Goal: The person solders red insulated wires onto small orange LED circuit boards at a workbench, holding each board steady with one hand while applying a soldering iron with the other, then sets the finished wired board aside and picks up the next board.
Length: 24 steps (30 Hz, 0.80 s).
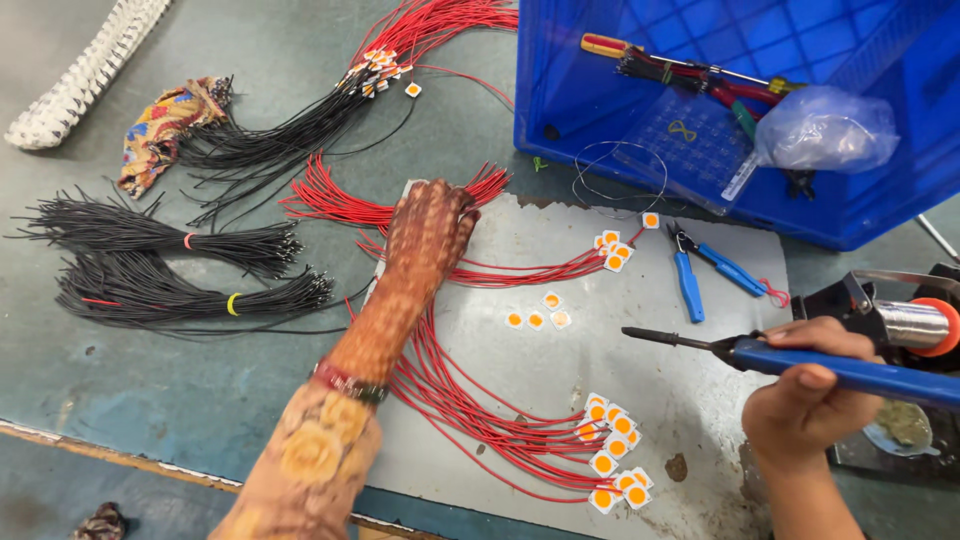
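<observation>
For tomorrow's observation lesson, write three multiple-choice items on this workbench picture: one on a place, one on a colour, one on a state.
1. Where do the blue-handled pliers lie?
A. inside the blue crate
B. on the grey mat, near the crate
C. on the black wire bundles

2. What colour are the wires under the left hand?
A. red
B. green
C. white

3. How does the right hand hold the soldering iron?
A. it lies on the table, untouched
B. gripped by its blue handle, tip in the air
C. tip pressed on a square chip

Answers:
1 B: the pliers rest on the grey mat, just outside the blue crate.
2 A: the hand presses on the red wires.
3 B: fingers wrap the blue handle and the dark tip hangs above the mat, touching nothing.
</observation>
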Tool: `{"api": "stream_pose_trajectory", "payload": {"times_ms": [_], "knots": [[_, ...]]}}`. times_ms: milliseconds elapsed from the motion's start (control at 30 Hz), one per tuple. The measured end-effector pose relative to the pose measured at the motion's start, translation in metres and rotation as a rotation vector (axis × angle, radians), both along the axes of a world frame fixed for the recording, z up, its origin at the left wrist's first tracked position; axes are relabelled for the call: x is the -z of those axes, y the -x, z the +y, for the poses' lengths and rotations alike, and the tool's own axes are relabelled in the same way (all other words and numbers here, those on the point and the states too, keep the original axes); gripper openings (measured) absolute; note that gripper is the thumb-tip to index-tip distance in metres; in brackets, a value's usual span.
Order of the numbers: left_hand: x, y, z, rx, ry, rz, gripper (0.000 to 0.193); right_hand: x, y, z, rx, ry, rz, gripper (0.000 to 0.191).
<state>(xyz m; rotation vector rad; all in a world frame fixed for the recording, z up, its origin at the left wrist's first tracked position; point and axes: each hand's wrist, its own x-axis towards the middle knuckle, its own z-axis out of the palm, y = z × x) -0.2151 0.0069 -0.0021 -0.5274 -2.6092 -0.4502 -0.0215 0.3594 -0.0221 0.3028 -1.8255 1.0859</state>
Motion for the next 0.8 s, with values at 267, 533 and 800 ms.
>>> {"api": "stream_pose_trajectory", "payload": {"times_ms": [267,533,800], "knots": [[0.02,0.051,0.031,-0.086,0.242,0.008,0.017,-0.003,0.002,-0.008,-0.03,-0.038,-0.015,0.058],[0.01,0.016,0.017,0.085,-0.004,0.115,0.022,-0.008,-0.001,-0.012,-0.02,-0.031,-0.018,0.058],[0.029,-0.102,0.058,0.303,-0.027,-0.046,0.03,-0.012,-0.001,-0.006,0.046,-0.021,-0.025,0.063]]}}
